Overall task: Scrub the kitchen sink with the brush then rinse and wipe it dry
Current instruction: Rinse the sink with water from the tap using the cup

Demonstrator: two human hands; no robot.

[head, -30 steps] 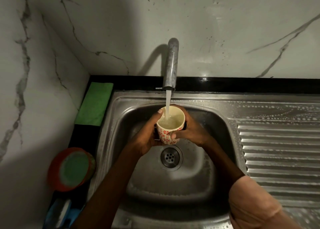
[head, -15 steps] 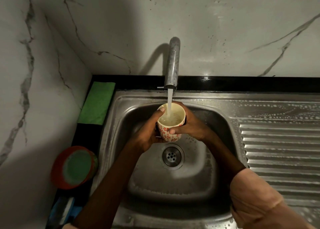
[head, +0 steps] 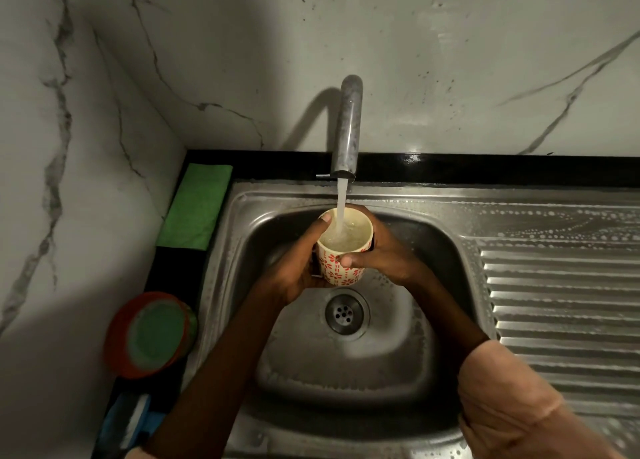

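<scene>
Both hands clamp one cup: left hand (head: pixel 294 271) wraps the cup (head: pixel 343 250) from the left with its thumb on the rim, right hand (head: pixel 384 254) grips it from the right, thumb across the patterned side. Cup sits upright at frame centre, above the basin, directly under the tap (head: pixel 346 129). Water stream (head: pixel 341 202) falls into it; looks nearly full.

Sink (head: pixel 346 361) fills the lower centre, drain (head: pixel 344 314) just below the cup. Soap bubbles dot the draining board (head: pixel 554 285) at right and the sink rim at top, so scrubbing looks done, my guess. Basin floor looks wet with no obvious suds.

Stage: rinse, probably. Cup being filled likely to pour over the soapy board and rim. Left to do: rinse off the suds, shut the tap, wipe dry.

Green cloth (head: pixel 195 205) lies folded on the counter at the sink's upper left, untouched, probably for drying. Orange tub with green lid (head: pixel 152 334) at lower left. Blue and white item (head: pixel 128 424) at bottom left edge may be the brush, too dark to confirm.
</scene>
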